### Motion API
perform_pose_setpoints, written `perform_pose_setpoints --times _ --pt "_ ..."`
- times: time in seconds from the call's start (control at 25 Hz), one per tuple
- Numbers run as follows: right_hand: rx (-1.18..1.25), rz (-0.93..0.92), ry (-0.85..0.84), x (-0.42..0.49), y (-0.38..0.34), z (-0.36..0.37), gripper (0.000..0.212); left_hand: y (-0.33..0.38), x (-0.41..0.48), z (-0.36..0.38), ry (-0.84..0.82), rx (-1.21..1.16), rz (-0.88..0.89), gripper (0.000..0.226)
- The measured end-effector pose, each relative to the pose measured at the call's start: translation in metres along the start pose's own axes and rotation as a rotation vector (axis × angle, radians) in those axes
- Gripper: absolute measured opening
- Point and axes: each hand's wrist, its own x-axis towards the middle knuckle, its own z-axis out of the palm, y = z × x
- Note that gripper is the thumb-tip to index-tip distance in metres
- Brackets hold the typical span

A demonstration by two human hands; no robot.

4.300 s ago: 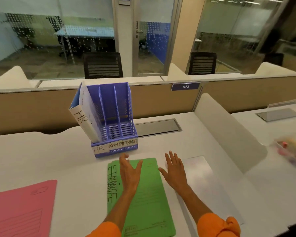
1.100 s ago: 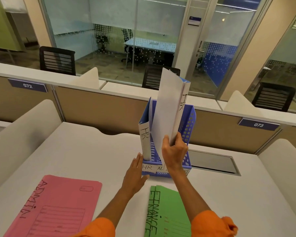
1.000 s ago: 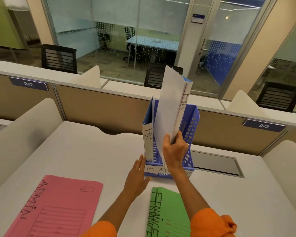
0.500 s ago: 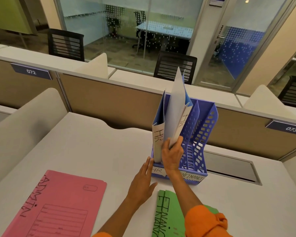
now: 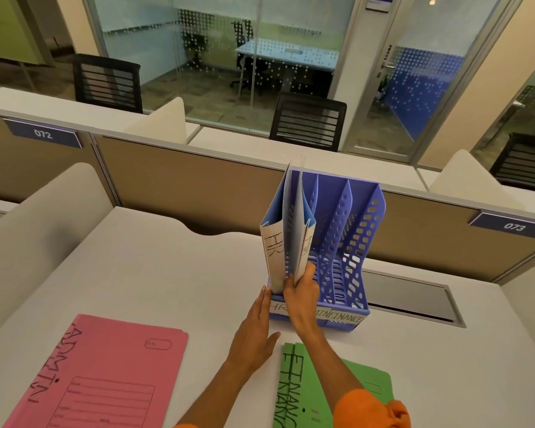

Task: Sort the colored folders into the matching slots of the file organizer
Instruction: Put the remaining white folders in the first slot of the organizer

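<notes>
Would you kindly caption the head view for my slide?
Right hand grips an HR-marked folder standing at the left end of the purple file organizer; left hand rests against its base.

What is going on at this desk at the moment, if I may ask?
A person is sorting folders into a purple file organizer. The right hand pinches the lower edge of a blue HR folder, upright at the organizer's left end beside another HR folder. The left hand, fingers straight, lies by the organizer's front left corner. A pink ADMIN folder and green FINANCE folders lie flat on the desk, not yet filed.
</notes>
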Motion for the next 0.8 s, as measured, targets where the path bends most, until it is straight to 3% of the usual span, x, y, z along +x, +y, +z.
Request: perform_pose_setpoints --times 0.28,0.64,0.8 --pt "0.004 -0.011 -0.257 -0.011 -0.005 -0.005 0.061 -0.002 -0.002 -0.004 -0.017 0.024 0.024 0.104" --pt "-0.07 0.01 -0.245 -0.037 -0.005 -0.029 0.079 0.016 -0.009 -0.028 -0.017 0.089 -0.023 0.096" --pt "-0.198 -0.083 -0.171 -0.069 0.005 -0.049 0.081 0.025 -0.027 -0.037 0.001 0.117 -0.021 0.092"
